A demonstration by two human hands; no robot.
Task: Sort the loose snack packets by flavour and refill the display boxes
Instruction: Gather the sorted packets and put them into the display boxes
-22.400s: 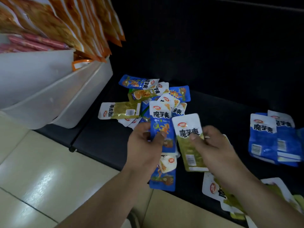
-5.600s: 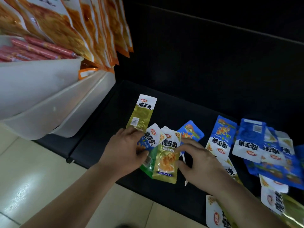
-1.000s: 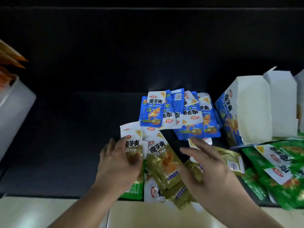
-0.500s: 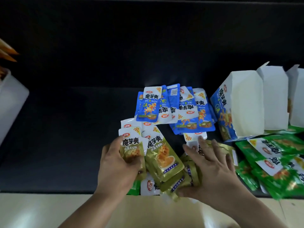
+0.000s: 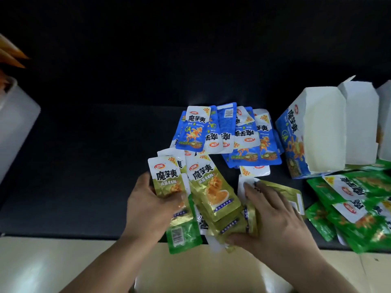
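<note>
Left hand (image 5: 152, 206) lower centre grips a gold packet (image 5: 166, 179); right hand (image 5: 277, 220) just right of it, fingers splayed flat, palm down.

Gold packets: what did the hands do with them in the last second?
The right hand dropped from just above onto the loose pile of shiny gold foil snack packets and presses them, fingers spread. The left hand still grips its gold foil packet. The fanned blue foil packets, blue cardboard display box and green foil packets stayed put.

Left hand (image 5: 148, 210) gripping gold packets (image 5: 213, 193), right hand (image 5: 277, 220) spread over them
</note>
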